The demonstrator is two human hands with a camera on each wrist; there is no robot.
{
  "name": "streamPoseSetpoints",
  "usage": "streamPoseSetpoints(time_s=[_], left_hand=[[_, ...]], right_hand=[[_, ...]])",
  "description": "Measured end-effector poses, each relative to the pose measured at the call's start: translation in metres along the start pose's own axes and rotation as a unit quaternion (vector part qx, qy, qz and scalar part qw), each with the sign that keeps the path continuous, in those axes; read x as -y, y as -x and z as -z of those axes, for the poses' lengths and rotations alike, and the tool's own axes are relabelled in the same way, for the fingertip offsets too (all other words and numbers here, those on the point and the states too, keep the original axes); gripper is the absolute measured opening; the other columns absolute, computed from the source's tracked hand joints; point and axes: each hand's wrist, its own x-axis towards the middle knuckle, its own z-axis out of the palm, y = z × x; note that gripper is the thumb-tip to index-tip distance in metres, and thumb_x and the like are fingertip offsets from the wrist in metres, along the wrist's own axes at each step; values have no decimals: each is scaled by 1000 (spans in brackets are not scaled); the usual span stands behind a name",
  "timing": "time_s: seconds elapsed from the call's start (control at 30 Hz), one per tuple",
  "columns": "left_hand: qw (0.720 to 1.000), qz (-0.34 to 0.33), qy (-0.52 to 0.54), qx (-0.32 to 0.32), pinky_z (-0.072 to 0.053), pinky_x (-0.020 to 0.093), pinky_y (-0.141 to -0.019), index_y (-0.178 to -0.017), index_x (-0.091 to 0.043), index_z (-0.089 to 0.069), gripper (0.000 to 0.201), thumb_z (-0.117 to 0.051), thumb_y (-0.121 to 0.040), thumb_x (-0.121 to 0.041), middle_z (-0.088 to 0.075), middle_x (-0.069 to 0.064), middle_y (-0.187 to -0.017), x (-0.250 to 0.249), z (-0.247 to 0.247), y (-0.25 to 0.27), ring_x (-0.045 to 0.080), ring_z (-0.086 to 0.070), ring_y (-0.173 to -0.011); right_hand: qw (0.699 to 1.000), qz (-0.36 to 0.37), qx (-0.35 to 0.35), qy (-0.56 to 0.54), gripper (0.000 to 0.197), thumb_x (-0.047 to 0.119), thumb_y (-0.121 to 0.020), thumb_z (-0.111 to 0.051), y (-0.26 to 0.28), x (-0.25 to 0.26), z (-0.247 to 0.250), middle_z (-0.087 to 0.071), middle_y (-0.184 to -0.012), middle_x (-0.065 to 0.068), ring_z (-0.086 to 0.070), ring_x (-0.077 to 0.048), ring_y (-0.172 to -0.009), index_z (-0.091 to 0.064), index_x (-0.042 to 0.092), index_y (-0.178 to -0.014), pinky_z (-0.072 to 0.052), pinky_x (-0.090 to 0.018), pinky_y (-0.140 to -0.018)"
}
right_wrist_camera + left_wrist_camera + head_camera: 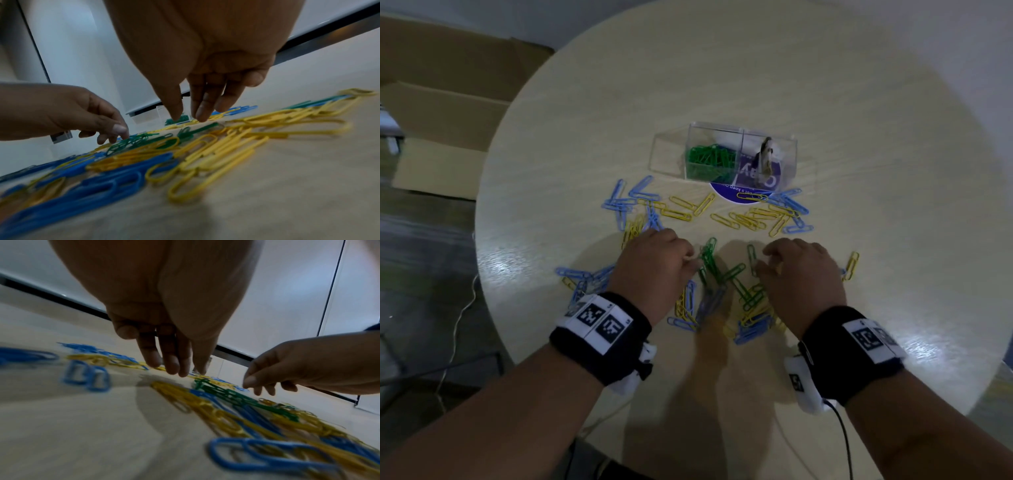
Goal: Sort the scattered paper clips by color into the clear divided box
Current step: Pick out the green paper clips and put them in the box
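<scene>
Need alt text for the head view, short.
Both hands, left hand and right hand, reach into green paper clips among scattered blue and yellow ones on a round table. Behind, a clear divided box holds green clips in one compartment.

Glossy coated paper clips (709,260) on a smooth wood-grain table (859,171)

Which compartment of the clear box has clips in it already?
The left compartment of the clear box holds green clips; no clips visible elsewhere.
</scene>
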Motion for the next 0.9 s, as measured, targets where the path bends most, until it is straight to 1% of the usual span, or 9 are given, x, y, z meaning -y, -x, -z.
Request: streamPoseSetpoints(time_s=[0.13, 0.23, 0.33, 0.47, 0.53, 0.6, 0.67, 0.8, 0.9], left_hand=[[997, 27, 46, 48, -44, 37, -74, -88, -15, -70, 13, -65, -90, -27, -60, 5, -82, -5, -6, -10, 29, -58, -79], [991, 90, 91, 46, -40, 29, -69, -94, -16, -72, 15, -64, -91, -28, -62, 5, -88, 0, 0, -19, 26, -60, -83], [987, 116, 99, 48, -45, 32, -76, -110, -18, -69, 22, -61, -92, -27, -64, 6, -99, 1, 6, -24, 26, -62, -92], [992, 33, 92, 83, -50, 42, -86, -133, -16, -56, 51, -64, -83, -20, -56, 6, -117, 5, 9, -27, 29, -58, -104], [989, -16, 67, 128, -48, 43, -90, -138, -17, -51, 67, -69, -75, -28, -52, 4, -123, 8, 9, -27, 29, -51, -110], [987, -49, 24, 149, -46, 42, -92, -135, -18, -54, 67, -74, -72, -32, -52, 3, -124, 9, 8, -26, 29, -47, -111], [990, -53, 10, 134, -47, 42, -90, -127, -16, -60, 54, -75, -77, -28, -56, 4, -118, 10, 6, -26, 29, -48, -108], [995, -39, 39, 81, -49, 43, -83, -108, -13, -67, 30, -72, -79, -18, -63, 9, -104, 12, 5, -27, 34, -57, -98], [996, -28, 41, 70, -50, 45, -84, -118, -11, -63, 40, -73, -80, -21, -63, 11, -106, 9, 4, -22, 35, -57, -100]], right_hand=[[999, -8, 50, -9, 15, 30, -79, -60, -12, 6, -3, -67, -88, -8, -58, -36, -86, -66, 21, -90, -49, -39, -75], [997, -20, 65, -37, 16, 23, -81, -57, -15, 2, 1, -67, -93, -9, -59, -35, -90, -67, 21, -93, -48, -36, -74], [995, -1, 78, -60, 21, 24, -82, -59, -14, 2, 4, -61, -96, -10, -58, -35, -91, -67, 18, -101, -49, -38, -77], [990, 74, 117, -33, 40, 36, -74, -70, -14, 12, 3, -55, -101, -10, -55, -34, -95, -65, 18, -110, -49, -41, -83], [989, 85, 120, -16, 34, 30, -76, -68, -16, 17, 1, -53, -100, -10, -54, -35, -96, -65, 18, -107, -47, -39, -82], [990, 77, 111, -25, 24, 19, -79, -63, -18, 17, 1, -54, -99, -10, -55, -36, -96, -67, 17, -102, -47, -39, -80], [991, 62, 111, -38, 22, 14, -81, -60, -17, 12, 5, -56, -97, -11, -56, -35, -95, -69, 16, -101, -46, -37, -79], [989, 78, 107, -61, 26, 23, -79, -68, -6, 2, 13, -60, -94, -11, -59, -33, -92, -71, 15, -104, -45, -33, -79], [987, 89, 131, -36, 37, 21, -76, -70, -1, 2, 11, -58, -100, -13, -57, -35, -95, -67, 14, -113, -45, -35, -80]])
